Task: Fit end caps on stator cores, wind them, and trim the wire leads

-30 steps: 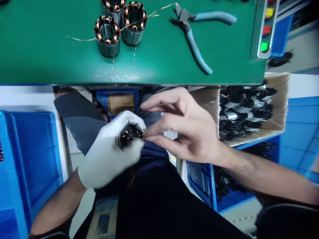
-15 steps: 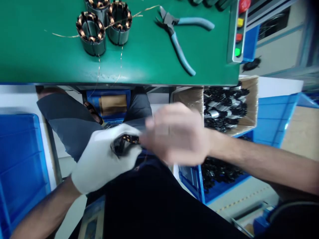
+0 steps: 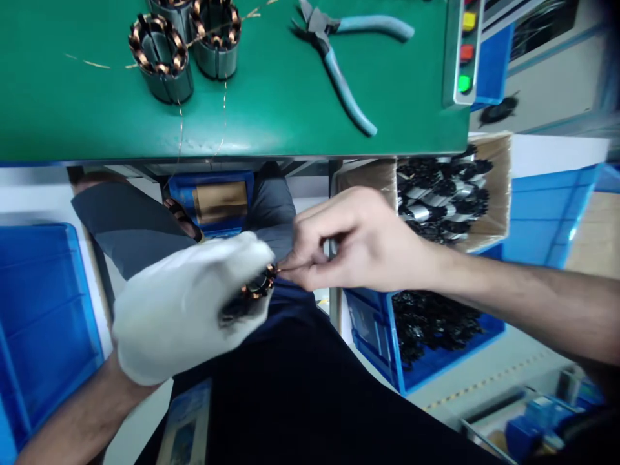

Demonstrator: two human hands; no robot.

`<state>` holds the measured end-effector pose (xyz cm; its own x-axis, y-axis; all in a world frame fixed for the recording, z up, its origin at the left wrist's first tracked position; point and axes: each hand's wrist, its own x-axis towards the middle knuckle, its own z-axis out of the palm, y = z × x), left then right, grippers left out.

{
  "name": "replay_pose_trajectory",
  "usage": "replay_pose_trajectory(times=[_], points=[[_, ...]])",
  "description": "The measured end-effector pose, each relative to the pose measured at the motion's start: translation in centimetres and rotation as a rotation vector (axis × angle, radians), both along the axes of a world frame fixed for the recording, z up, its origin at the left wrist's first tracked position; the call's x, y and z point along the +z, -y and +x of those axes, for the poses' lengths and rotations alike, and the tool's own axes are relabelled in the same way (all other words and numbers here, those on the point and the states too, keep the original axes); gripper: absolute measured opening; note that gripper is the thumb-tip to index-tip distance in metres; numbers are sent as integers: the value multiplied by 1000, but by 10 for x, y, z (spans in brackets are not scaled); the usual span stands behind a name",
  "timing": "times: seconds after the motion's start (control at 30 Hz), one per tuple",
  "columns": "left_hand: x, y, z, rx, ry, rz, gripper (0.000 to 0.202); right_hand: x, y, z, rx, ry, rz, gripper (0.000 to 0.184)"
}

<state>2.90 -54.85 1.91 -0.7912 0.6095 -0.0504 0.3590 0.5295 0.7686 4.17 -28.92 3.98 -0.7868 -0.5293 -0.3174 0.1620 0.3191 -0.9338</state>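
Green and glossy, the counter (image 3: 290, 123) spans the far side of the view. The right hand (image 3: 361, 239), bare and just off its near edge, has thumb and forefinger pinched together, seemingly on a wire (image 3: 278, 270) at the rim of a copper-wound coil (image 3: 252, 289). Gloved, the left hand (image 3: 194, 303) is wrapped around that coil, also off the counter's near edge. Work on this piece looks under way rather than finished. Toward the counter's left stand three more coils (image 3: 168, 84) with loose ends (image 3: 181, 132) trailing, apparently yet to be tidied. Pliers (image 3: 322, 35) lie untouched mid-counter. Below its right end, a carton (image 3: 501, 187) and a blue bin (image 3: 397, 361) hold many dark parts (image 3: 436, 329). The left hand hides much of the held coil, blur leaves the pinched wire uncertain, and the rearmost standing coil is cut off.
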Motion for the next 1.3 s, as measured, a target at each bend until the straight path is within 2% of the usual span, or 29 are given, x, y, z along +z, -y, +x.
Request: replay_pose_trajectory(times=[0.1,0.2,0.27,0.33,0.4,0.47,0.53,0.6,0.67,0.73,0.77,0.87,0.9,0.93,1.0,1.07,1.1,1.13,1.2,1.3], points=[[-1,1,4,17,-21,-17,32,22,-3,-10,81,-260,104,42],[-1,7,5,61,-101,33,33,30,-13,-15,-28,-306,114,26],[3,9,1,15,-193,95,30,24,-17,-14,-116,-21,20,31],[9,7,-5,-80,-218,148,18,12,-16,-10,-89,390,-123,41],[14,1,-10,-161,-178,142,19,1,-12,-4,-17,611,-219,46],[16,-4,-10,-182,-158,84,18,-3,-8,2,-14,484,-199,44],[13,-6,-6,-109,-162,7,21,0,-7,4,-28,226,-115,38],[8,-4,1,-23,-122,-17,33,9,-11,4,-22,55,-48,35],[3,2,5,19,-95,-3,38,17,-18,0,-38,-43,-2,36],[2,8,5,17,-178,34,37,20,-24,-5,-73,-76,31,33],[2,10,3,2,-244,50,36,19,-25,-7,-79,-14,15,36],[4,13,-5,-111,-395,95,16,9,-20,-7,-7,410,-138,51],[5,12,-6,-148,-428,99,10,6,-16,-5,6,484,-177,49],[5,10,-7,-159,-463,92,8,5,-12,-4,9,455,-176,44],[5,6,-4,-121,-505,46,15,7,-7,-1,-3,134,-72,30],[6,5,-1,-34,-453,1,28,14,-7,0,-28,-259,82,23],[8,7,0,25,-406,-9,31,17,-9,0,-49,-388,145,21],[10,11,-2,87,-365,-13,31,19,-13,-1,-85,-453,188,19],[13,23,-14,216,-383,-32,24,18,-20,-1,-199,-450,235,16],[12,38,-53,402,-556,-150,6,3,-23,0,-258,-339,263,19]])
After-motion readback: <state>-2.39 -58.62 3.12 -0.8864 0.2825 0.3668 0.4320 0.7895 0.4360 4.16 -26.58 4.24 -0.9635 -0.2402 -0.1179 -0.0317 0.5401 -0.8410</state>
